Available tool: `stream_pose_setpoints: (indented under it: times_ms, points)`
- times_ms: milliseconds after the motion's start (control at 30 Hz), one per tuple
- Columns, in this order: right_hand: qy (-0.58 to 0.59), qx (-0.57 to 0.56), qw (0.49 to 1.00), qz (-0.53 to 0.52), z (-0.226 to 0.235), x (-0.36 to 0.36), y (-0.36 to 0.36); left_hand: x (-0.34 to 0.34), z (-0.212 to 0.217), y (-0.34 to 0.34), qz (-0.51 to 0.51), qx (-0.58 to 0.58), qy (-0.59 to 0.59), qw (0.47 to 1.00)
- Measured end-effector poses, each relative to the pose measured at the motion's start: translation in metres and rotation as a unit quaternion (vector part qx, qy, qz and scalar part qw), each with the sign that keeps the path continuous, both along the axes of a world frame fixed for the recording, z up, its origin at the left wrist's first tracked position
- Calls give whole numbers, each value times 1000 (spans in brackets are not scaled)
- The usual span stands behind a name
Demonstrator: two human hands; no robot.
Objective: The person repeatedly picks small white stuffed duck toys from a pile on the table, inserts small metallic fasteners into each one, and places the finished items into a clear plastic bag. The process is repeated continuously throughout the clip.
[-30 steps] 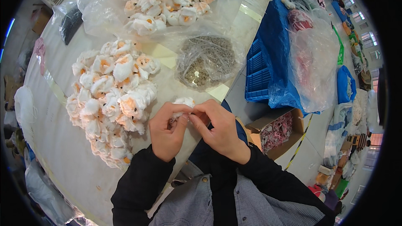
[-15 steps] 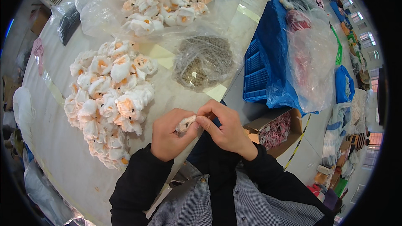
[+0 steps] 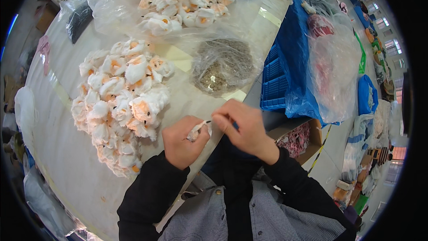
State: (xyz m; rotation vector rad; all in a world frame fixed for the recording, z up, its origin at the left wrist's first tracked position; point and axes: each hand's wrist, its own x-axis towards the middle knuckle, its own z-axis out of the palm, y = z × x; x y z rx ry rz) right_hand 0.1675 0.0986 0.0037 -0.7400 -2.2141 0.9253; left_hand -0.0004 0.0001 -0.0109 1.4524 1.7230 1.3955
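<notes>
My left hand [image 3: 183, 142] is closed around a small white plush piece [image 3: 195, 132], most of it hidden by the fingers. A tiny dark bit [image 3: 208, 121] shows at the end of that piece, by the left thumb. Just to the right, my right hand [image 3: 244, 127] is slightly blurred, with thumb and forefinger pinched together a short way from the piece. Whatever the pinch holds is too small to make out. Left of my hands, a pile of fluffy white and peach plush pieces [image 3: 118, 93] with dark and orange spots lies on the table [image 3: 58, 151].
Beyond my hands lies a clear plastic bag of small brownish parts [image 3: 223, 64]. A larger bag holds more plush pieces [image 3: 183, 2] at the back. On the right stand a blue crate [image 3: 273, 80] under blue sheeting and a cardboard box [image 3: 315, 143] of pink pieces.
My right hand has drawn away to the right from the plush piece, which it was touching before. My left hand keeps its hold. The view has shifted slightly.
</notes>
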Motion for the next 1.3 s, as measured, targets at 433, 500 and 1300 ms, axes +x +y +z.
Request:
stream_pose_setpoints:
  times_ms: [433, 500, 1300]
  points:
    - [-196, 319, 927, -25, -11, -26, 74, -8, -3, 0, 16, -44, -81, 996]
    - [-195, 310, 930, -22, -11, -26, 75, -7, -4, 0, 12, -45, -91, 995]
    - [-13, 177, 983, -37, -9, -23, 73, -8, 0, 1, 9, -50, -81, 995]
